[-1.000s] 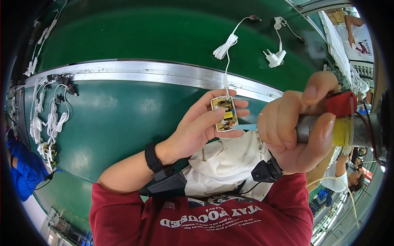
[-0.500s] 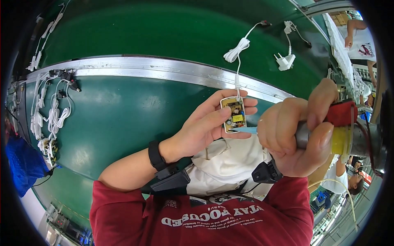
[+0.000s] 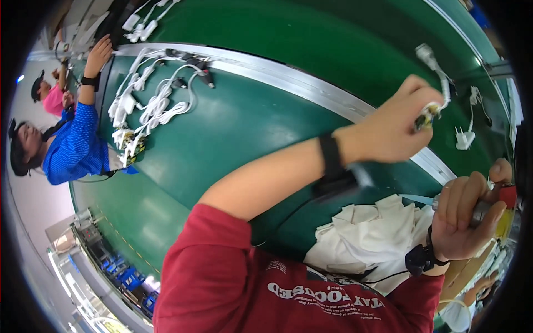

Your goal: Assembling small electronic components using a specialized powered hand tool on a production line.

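My left hand [image 3: 388,125] is closed around an opened power adapter [image 3: 426,117], a small circuit board in a white shell, slightly blurred. The adapter's white cable runs up to a coiled bundle [image 3: 426,54] on the green bench. My fingers cover much of the board. At the right, my right hand [image 3: 463,213] grips a grey cylindrical tool with a pale blue tapered tip [image 3: 417,198], a yellow band [image 3: 504,225] and a red part. Its tip points left, apart from the adapter, above a white cloth [image 3: 366,230].
A metal rail [image 3: 294,83] crosses the green bench. At the left lie tangled white adapter cables [image 3: 158,105] and exposed boards [image 3: 130,145]. A white plug adapter [image 3: 464,137] rests beyond the rail at right. A person in blue [image 3: 78,147] works at the left.
My left hand has carried the adapter up and to the right, away from the blue tip. My right hand with the tool appears lower and further right. The view has turned left.
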`<control>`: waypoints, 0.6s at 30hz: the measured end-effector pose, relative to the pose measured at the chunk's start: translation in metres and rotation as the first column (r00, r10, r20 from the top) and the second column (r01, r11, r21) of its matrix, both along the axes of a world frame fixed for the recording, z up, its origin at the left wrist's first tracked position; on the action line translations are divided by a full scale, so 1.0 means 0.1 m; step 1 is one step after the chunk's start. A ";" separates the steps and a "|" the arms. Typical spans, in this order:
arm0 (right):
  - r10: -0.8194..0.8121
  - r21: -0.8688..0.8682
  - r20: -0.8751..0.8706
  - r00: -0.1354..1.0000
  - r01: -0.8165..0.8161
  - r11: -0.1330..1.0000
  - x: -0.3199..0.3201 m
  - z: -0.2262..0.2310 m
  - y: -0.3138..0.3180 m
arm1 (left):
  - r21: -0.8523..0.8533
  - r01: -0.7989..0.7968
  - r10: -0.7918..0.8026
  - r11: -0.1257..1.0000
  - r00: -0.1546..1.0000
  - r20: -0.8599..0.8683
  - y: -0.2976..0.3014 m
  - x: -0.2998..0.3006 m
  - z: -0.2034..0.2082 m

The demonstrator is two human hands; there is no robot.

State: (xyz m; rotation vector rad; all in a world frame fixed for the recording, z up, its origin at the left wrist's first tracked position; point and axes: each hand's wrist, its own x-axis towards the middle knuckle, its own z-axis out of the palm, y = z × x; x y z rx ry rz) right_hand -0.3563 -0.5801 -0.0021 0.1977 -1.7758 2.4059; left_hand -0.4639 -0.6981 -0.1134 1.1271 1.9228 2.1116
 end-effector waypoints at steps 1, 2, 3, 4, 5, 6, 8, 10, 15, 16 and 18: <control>0.006 0.015 -0.005 1.000 -0.006 1.000 0.00 -0.02 -0.02 | -0.013 -0.017 0.017 1.000 1.000 -0.008 0.05 -0.16 -0.04; 0.025 0.020 -0.012 1.000 -0.025 0.999 -0.03 -0.07 -0.08 | -0.296 -0.254 0.171 0.921 0.945 -0.279 0.04 -0.32 -0.13; 0.047 0.005 -0.019 0.999 -0.047 0.999 -0.04 -0.09 -0.11 | -0.471 -0.506 0.209 0.723 0.809 -0.549 0.02 -0.39 -0.12; 0.049 -0.013 -0.048 0.998 -0.049 0.999 -0.06 -0.11 -0.16 | -0.480 -0.527 0.219 0.701 0.800 -0.558 -0.04 -0.40 -0.13; 0.042 -0.025 -0.076 0.996 -0.044 0.999 -0.06 -0.13 -0.18 | -0.396 -0.522 0.277 0.755 0.802 -0.530 -0.06 -0.36 -0.07; 0.038 -0.043 -0.101 0.994 -0.042 0.998 -0.06 -0.15 -0.21 | -0.310 -0.521 0.331 0.796 0.802 -0.498 -0.10 -0.32 0.00; 0.028 -0.055 -0.104 0.994 -0.034 0.998 -0.05 -0.19 -0.15 | -0.237 -0.543 0.391 0.805 0.787 -0.477 -0.34 -0.33 0.06; -0.054 -0.027 -0.104 0.993 0.052 0.998 -0.04 -0.15 -0.05 | -0.228 -0.602 0.426 0.765 0.739 -0.522 -0.67 -0.38 0.15; -0.068 -0.108 -0.092 0.993 0.058 0.992 -0.09 -0.14 -0.16 | -0.432 -0.849 0.462 0.305 0.528 -0.712 -2.23 -0.98 0.32; -0.077 -0.112 -0.084 0.993 0.068 0.991 -0.11 -0.16 -0.21 | -0.443 -0.873 0.454 0.203 0.484 -0.748 -2.51 -1.06 0.40; -0.132 -0.083 -0.077 0.988 0.126 0.989 -0.10 -0.11 -0.21 | -0.451 -0.891 0.391 -0.056 0.396 -0.831 -2.98 -1.46 0.42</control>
